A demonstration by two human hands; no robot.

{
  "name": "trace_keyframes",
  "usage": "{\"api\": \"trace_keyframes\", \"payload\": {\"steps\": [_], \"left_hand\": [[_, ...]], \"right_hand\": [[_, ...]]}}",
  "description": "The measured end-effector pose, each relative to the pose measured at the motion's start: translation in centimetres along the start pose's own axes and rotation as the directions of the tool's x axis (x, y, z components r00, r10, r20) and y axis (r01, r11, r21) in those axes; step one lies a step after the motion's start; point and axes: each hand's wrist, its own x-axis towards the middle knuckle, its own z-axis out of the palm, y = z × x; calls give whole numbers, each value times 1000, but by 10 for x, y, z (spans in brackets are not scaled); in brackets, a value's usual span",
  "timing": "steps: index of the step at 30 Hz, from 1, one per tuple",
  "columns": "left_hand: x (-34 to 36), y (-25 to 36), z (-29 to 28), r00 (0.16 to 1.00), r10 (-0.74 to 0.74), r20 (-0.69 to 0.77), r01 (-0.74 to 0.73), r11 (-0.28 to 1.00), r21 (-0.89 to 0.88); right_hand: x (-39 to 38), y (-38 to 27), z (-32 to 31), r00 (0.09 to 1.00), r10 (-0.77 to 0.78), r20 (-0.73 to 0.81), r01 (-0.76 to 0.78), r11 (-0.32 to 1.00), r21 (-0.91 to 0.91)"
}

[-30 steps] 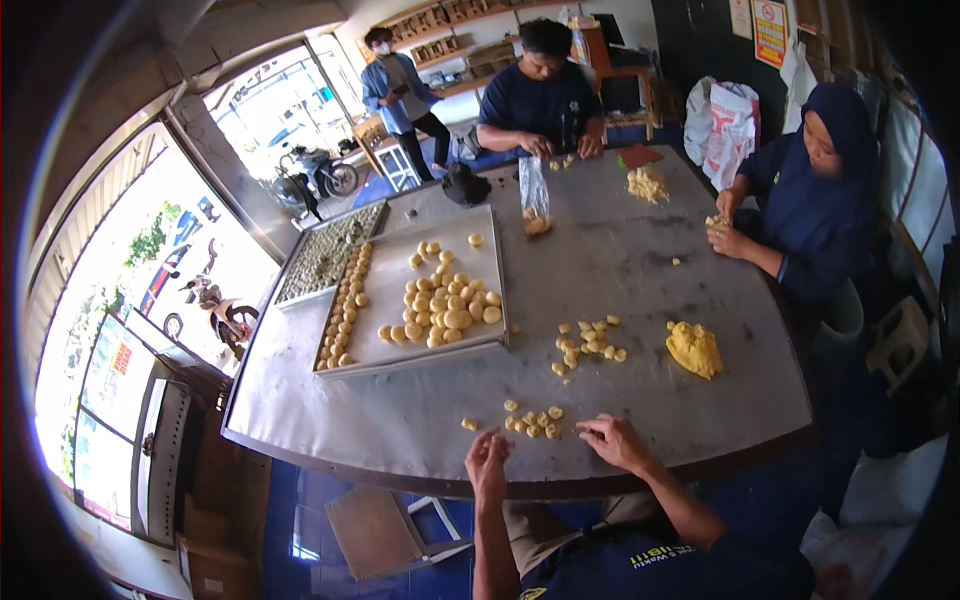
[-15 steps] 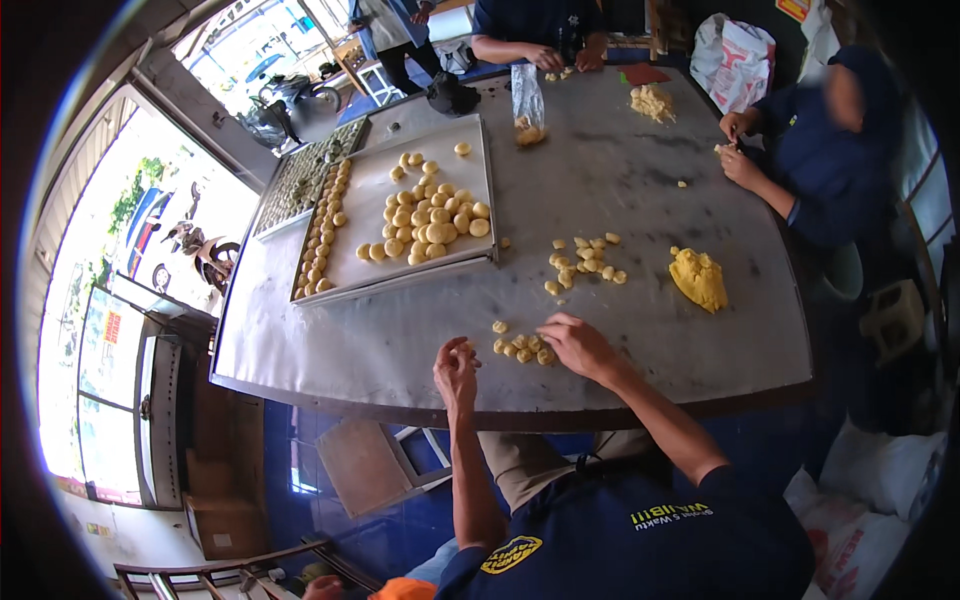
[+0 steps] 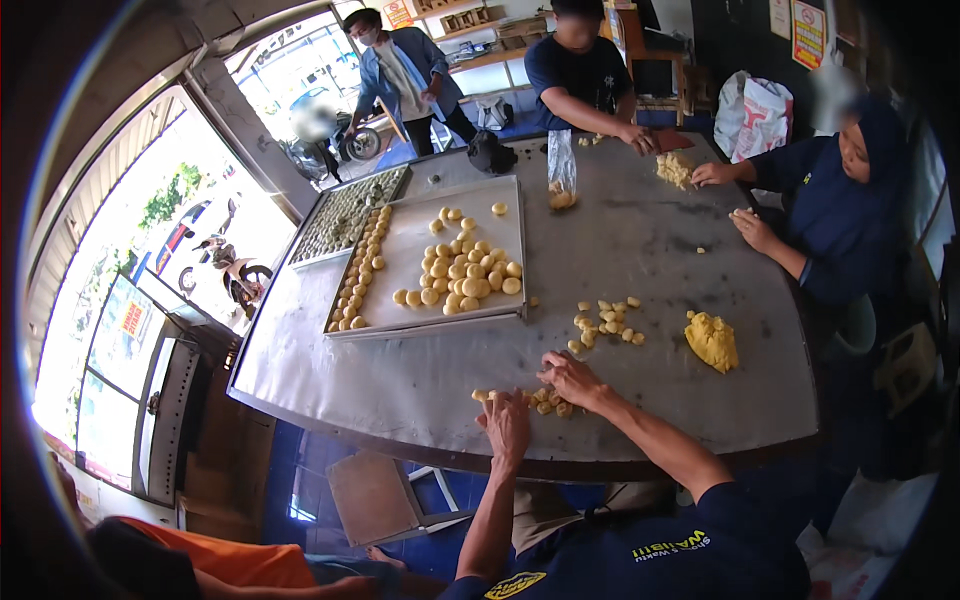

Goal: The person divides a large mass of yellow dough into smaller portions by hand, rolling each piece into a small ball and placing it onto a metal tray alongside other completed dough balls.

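Observation:
My left hand [image 3: 506, 424] is low over the near edge of the metal table, its fingers stretched forward beside a small pale dough piece [image 3: 481, 395]. To its right, my right hand [image 3: 570, 381] reaches in with bent fingers pressed together. Whatever those fingertips hold, if anything, is hidden. Just below the right hand, small dough balls [image 3: 549, 402] lie bunched together, partly covered by it. Farther off is a loose group of small dough pieces [image 3: 611, 322]. A yellow lump of dough [image 3: 711, 342] rests to the right of that group.
A large metal tray [image 3: 425, 318] of round dough balls [image 3: 470, 270] stands left of centre, with another filled tray [image 3: 350, 215] behind it. A clear plastic bag [image 3: 562, 170] sits farther back. Co-workers work at the far and right edges; crumbly dough [image 3: 674, 170] lies near them.
The view has shifted, showing more of the far side. My left hand has turned and come down to the dough at the table. The right-hand co-worker's hands have moved apart, one reaching toward the crumbly dough.

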Motion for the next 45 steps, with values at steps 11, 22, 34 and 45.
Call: {"api": "trace_keyframes", "payload": {"steps": [11, 22, 34, 45], "left_hand": [[1, 10, -6, 953, -218, -209, -31, 618, -786], [-12, 44, -22, 979, -151, 139, 176, 268, -947], [-28, 7, -33, 903, -201, 379, 397, 54, -916], [5, 24, 2, 989, 127, -74, -134, 984, -114]], "right_hand": [[-75, -1, -70, 936, 282, -212, -156, 870, 468], [-108, -38, -91, 852, 505, 138, -432, 529, 730], [-79, 8, -97, 848, 529, 33, -448, 681, 579], [-73, -30, -30, 987, 130, -92, -124, 990, 69]]}}
